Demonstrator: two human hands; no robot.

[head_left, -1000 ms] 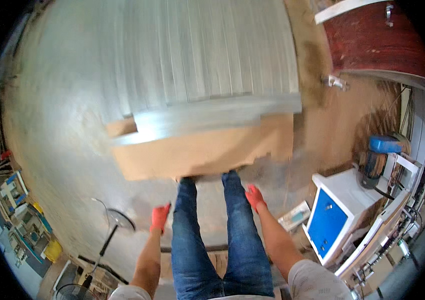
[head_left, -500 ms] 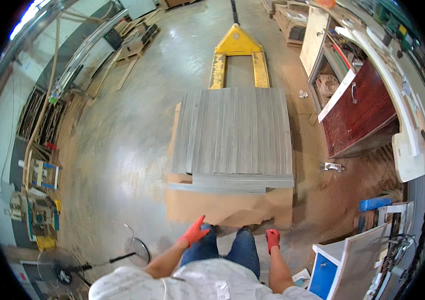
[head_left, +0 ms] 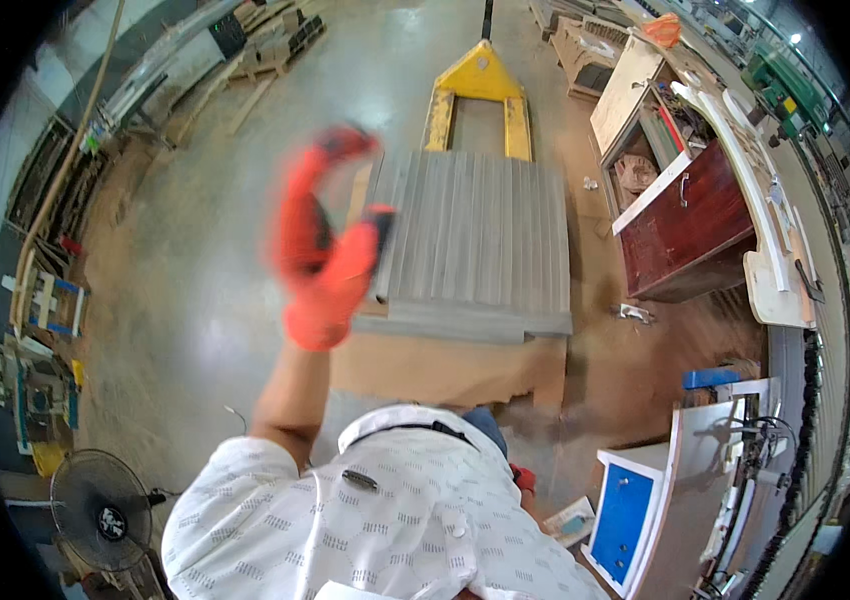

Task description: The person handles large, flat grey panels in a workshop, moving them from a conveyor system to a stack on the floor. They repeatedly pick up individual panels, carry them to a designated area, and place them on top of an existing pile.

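My left hand [head_left: 327, 292], in a red glove with dark palm patches, is raised in front of the chest. Its thumb and fingers curve apart with nothing visible between them; motion blurs the fingers. Beyond and to its right, grey slats [head_left: 480, 235] lie side by side in a stack. A few more lie crosswise along the stack's near end. Brown sheeting [head_left: 445, 368] shows under the stack. Down by my thigh, only a red patch of my right hand [head_left: 522, 477] shows; the shirt hides its fingers.
A yellow pallet jack [head_left: 483, 72] stands at the stack's far end. To the right are a dark red cabinet [head_left: 680, 225] and a white unit with a blue panel [head_left: 625, 520]. A fan [head_left: 103, 510] stands at lower left, and a workbench [head_left: 160, 90] at upper left.
My left hand has risen from beside the thigh to in front of the chest, its fingers curving apart. The right hand has become mostly hidden by the shirt. The view has shifted.
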